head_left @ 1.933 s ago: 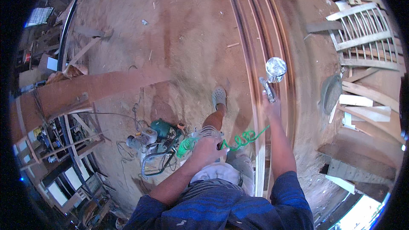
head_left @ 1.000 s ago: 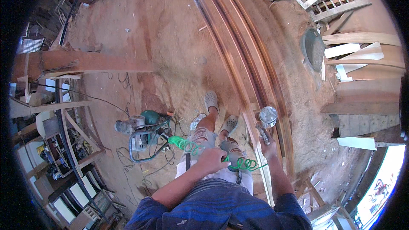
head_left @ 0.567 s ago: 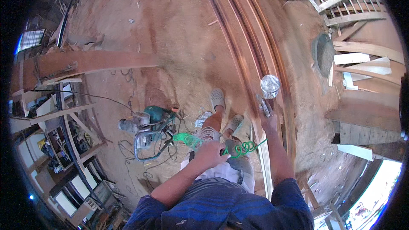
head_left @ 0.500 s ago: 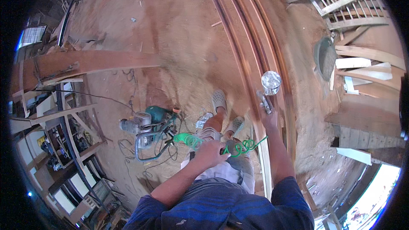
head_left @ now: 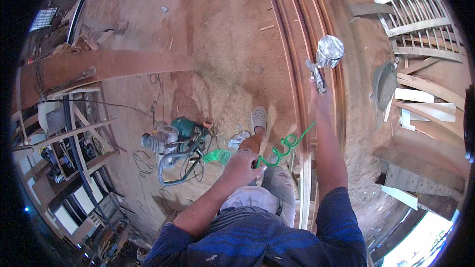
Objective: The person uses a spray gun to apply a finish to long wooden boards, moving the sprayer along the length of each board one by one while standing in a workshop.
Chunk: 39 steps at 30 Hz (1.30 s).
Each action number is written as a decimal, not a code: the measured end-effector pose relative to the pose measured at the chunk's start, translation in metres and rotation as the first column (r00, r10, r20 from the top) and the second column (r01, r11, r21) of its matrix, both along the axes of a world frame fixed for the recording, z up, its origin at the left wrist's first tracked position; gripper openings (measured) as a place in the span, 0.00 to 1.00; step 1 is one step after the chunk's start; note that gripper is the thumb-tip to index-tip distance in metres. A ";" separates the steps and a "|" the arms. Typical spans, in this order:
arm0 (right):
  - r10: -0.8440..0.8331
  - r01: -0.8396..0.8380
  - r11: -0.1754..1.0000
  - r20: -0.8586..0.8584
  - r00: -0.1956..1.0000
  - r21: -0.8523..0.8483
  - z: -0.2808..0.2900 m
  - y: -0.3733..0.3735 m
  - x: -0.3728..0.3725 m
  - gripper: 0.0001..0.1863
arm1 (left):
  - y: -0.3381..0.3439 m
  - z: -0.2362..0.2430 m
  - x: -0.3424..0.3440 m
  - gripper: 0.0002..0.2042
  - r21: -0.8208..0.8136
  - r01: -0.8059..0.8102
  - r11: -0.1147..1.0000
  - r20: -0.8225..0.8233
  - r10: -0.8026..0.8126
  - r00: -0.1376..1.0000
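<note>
My right hand (head_left: 319,98) is wrapped round the handle of a metal spray gun (head_left: 317,76), with the arm stretched forward. A silvery cup (head_left: 330,51) sits on the gun, over the long brown wooden strips (head_left: 285,37) that run away from me. At my waist, my left hand (head_left: 239,169) is closed on a green coiled air hose (head_left: 216,156). Loose loops of the hose stretch from that hand toward my right forearm. Any spray from the nozzle is too faint to make out.
A green-and-grey air compressor (head_left: 184,127) stands on the dirt floor at my left, cables around it. Beyond it, a wide plank (head_left: 114,66) juts in from wooden shelving. At right lie a dark basin (head_left: 384,86), a slatted wooden frame (head_left: 420,20) and stacked boards (head_left: 428,111).
My right hand has carried the spray gun farther forward along the strips, pulling the hose loops longer. My left hand keeps its hold near my waist. One of my two shoes has dropped from sight.
</note>
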State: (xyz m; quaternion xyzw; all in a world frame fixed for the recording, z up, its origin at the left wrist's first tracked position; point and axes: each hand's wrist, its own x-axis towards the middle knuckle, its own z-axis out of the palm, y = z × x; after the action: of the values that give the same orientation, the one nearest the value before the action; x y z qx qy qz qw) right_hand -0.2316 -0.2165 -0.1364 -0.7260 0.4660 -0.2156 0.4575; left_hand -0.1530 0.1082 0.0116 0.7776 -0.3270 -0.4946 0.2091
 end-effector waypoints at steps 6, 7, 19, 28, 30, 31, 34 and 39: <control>-0.013 0.015 0.999 0.053 0.999 -0.051 -0.012 -0.001 -0.002 0.23 | 0.010 0.001 -0.011 0.16 -0.030 -0.001 1.000 0.052 0.002 0.999; -0.012 0.016 0.998 0.056 0.998 -0.057 -0.023 -0.002 -0.014 0.23 | 0.011 -0.002 -0.015 0.16 -0.036 -0.001 0.999 0.055 0.003 0.998; -0.119 0.119 0.980 -0.015 0.993 0.157 -0.014 0.116 -0.209 0.18 | 0.054 0.008 -0.135 0.19 0.004 0.132 0.991 0.065 -0.132 0.989; 0.007 0.052 0.967 -0.230 0.973 0.251 -0.002 0.205 -0.375 0.27 | 0.100 0.001 -0.248 0.21 -0.017 0.316 0.948 0.112 -0.313 0.943; 0.026 0.016 0.985 -0.239 0.971 0.172 -0.011 0.224 -0.419 0.26 | 0.100 0.003 -0.269 0.20 0.005 0.376 0.927 0.047 -0.376 0.926; 0.021 0.020 0.985 -0.233 0.972 0.171 -0.010 0.234 -0.436 0.26 | 0.104 0.003 -0.278 0.20 0.007 0.381 0.925 0.053 -0.380 0.923; 0.021 0.043 0.982 -0.332 0.943 0.184 0.001 0.266 -0.478 0.25 | 0.116 0.002 -0.301 0.21 -0.012 0.402 0.916 0.035 -0.402 0.915; 0.097 0.043 0.913 -0.318 0.943 0.405 0.050 0.294 -0.499 0.26 | 0.128 0.002 -0.314 0.18 -0.082 0.421 0.903 0.080 -0.416 0.906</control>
State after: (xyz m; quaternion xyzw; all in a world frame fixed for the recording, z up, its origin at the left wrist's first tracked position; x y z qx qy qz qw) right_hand -0.7306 0.0771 -0.0869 -0.6474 0.5605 0.0177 0.5162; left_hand -0.4672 0.2366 0.0134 0.6927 -0.5161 -0.4878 0.1258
